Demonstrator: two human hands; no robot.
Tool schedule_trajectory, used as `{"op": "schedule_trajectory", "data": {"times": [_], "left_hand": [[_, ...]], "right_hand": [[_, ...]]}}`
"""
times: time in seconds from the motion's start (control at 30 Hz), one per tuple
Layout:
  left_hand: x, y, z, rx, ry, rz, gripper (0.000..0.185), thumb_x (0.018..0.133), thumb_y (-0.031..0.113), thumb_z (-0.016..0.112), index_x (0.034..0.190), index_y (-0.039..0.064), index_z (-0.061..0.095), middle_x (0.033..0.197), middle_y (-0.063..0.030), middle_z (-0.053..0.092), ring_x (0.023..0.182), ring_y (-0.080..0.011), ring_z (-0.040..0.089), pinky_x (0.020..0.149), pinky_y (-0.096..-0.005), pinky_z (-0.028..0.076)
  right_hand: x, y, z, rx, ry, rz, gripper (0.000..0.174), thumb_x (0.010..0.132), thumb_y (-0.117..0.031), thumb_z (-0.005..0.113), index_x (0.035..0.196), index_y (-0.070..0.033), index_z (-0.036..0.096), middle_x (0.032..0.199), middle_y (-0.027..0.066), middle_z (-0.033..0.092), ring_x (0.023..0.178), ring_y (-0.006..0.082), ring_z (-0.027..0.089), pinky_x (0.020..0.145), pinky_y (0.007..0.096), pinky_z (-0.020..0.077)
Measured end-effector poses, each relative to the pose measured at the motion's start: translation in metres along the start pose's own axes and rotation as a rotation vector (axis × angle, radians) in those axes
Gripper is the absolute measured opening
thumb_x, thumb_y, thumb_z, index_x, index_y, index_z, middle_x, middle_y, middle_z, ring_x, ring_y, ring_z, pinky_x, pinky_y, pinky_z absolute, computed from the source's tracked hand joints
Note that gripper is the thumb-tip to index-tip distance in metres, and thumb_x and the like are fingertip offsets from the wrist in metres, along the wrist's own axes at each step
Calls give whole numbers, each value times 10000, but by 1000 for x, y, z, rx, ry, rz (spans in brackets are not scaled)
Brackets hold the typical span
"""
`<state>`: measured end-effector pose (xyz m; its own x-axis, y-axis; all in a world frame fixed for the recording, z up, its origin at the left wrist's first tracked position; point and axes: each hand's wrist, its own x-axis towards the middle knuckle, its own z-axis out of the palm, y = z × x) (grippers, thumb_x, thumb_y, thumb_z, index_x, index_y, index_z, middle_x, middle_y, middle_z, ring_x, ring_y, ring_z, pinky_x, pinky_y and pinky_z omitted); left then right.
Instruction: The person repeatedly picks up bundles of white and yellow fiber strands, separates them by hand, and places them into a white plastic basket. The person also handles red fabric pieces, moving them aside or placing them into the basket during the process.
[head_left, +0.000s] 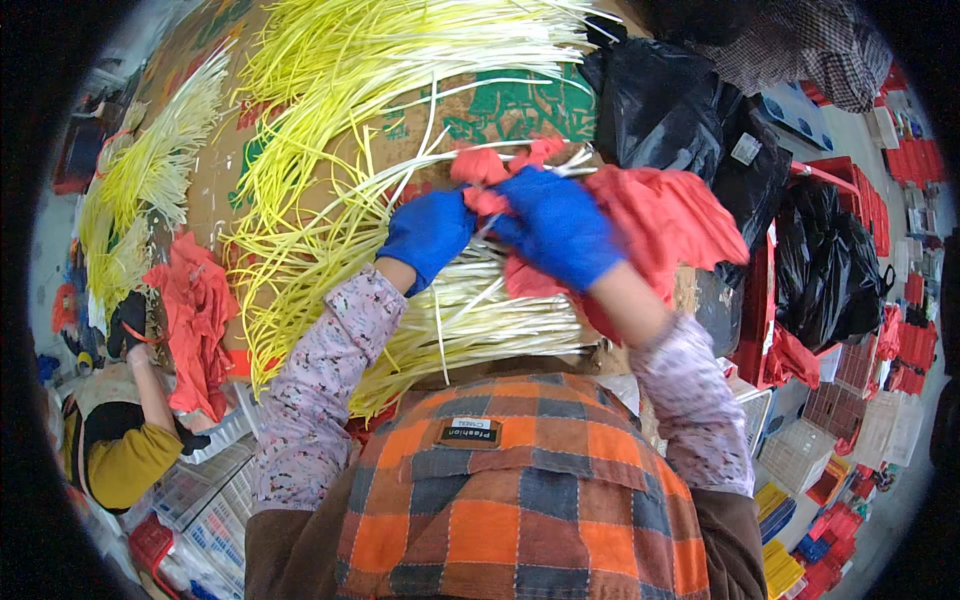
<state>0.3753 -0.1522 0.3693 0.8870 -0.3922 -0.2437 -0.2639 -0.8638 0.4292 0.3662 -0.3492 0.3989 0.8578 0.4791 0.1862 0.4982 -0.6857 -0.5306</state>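
Long yellow-and-white stalks, perhaps garlic chives, lie in loose heaps over a cardboard-covered surface. My left hand, in a blue glove, is closed at the white ends of a few stalks, against a red plastic bag strip. My right hand, also blue-gloved and slightly blurred, meets it and grips the red plastic, which is knotted or bunched around white ends. More red plastic bag spreads from beneath my right hand and forearm. The fingertips of both hands are partly hidden. White stalk ends lie below my hands.
Another heap of stalks lies at the far side. Black plastic bags stand at the right, near red crates. At the left, a co-worker's black-gloved hand is beside bundled stalks and a crumpled red bag.
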Motion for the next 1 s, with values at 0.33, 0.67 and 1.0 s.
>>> {"op": "schedule_trajectory", "data": {"times": [0.33,0.67,1.0], "left_hand": [[-7,-11,-5,-207,51,-79,365,966,424,430,1094,132,606,848,-202,652,781,-412,625,655,-496,495],[-5,-15,-9,-145,-1,-98,370,960,406,462,1131,114,612,949,-207,656,864,-403,627,717,-492,497],[0,-17,-11,-196,-102,-131,447,962,361,482,1200,-7,570,1069,-225,641,998,-379,614,851,-418,493]], "right_hand": [[-44,101,-6,496,54,699,198,866,-231,598,971,-64,618,933,173,650,854,350,626,716,427,493],[-7,18,18,-61,-122,-85,177,754,-190,665,894,-86,637,882,176,632,808,368,613,682,454,487],[-24,20,-23,35,108,19,167,768,-108,638,932,-97,664,892,132,645,863,340,612,747,415,480]]}}
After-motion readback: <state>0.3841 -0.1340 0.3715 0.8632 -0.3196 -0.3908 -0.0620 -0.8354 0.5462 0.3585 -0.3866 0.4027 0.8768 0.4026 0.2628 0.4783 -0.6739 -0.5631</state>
